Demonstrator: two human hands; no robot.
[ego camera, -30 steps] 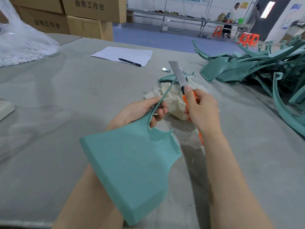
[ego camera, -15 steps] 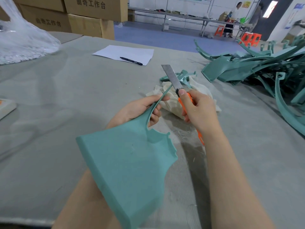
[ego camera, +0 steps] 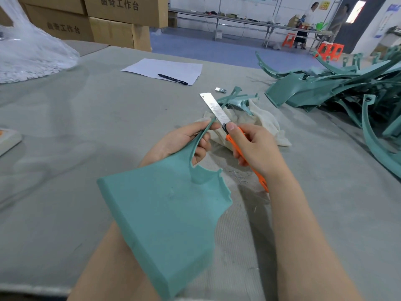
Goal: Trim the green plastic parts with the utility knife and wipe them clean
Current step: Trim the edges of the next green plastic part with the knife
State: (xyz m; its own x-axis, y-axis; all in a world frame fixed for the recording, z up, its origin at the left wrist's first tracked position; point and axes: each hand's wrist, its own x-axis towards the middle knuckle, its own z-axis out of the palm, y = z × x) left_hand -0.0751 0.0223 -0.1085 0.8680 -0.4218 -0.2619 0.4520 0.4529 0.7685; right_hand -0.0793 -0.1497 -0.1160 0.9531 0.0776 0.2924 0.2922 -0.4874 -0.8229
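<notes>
Scene: At a grey workbench [ego camera: 86, 127], I watch trimming under way from the head camera.

Part: The green plastic part [ego camera: 165, 218] is held in the air above the near edge of the bench. Its broad, flat panel faces me and a narrow curved arm rises from it toward the knife.

Left hand: The left hand [ego camera: 180, 142] pinches that narrow arm, with the thumb on top near the tip and the fingers curled beneath.

Right hand: The right hand [ego camera: 256, 148] is wrapped round the orange handle of the utility knife [ego camera: 214, 109], with the thumb set at the blade's root.

Blade: The blade is run out long, and its base sits just beside the arm's tip. I cannot tell whether steel meets plastic.

Handling: I judge the part to be light, since one pinch carries the whole panel. The panel looks stiff, while the thin arm is likely springy and could flick under the blade. The matte surface should not be slippery.

Hold: I would grip close to the cut, as this hand does, with the fingers behind the edge's path. A blade extended this far may flex or snap.

Cloth: A white rag [ego camera: 264, 120] lies on the bench just beyond both hands, with green offcuts on it, ready for wiping.

Stock: A pile of green parts [ego camera: 336, 90] lies at the far right of the bench.

Also: A sheet of paper [ego camera: 152, 68] with a pen [ego camera: 172, 79] on it lies further back.
</notes>
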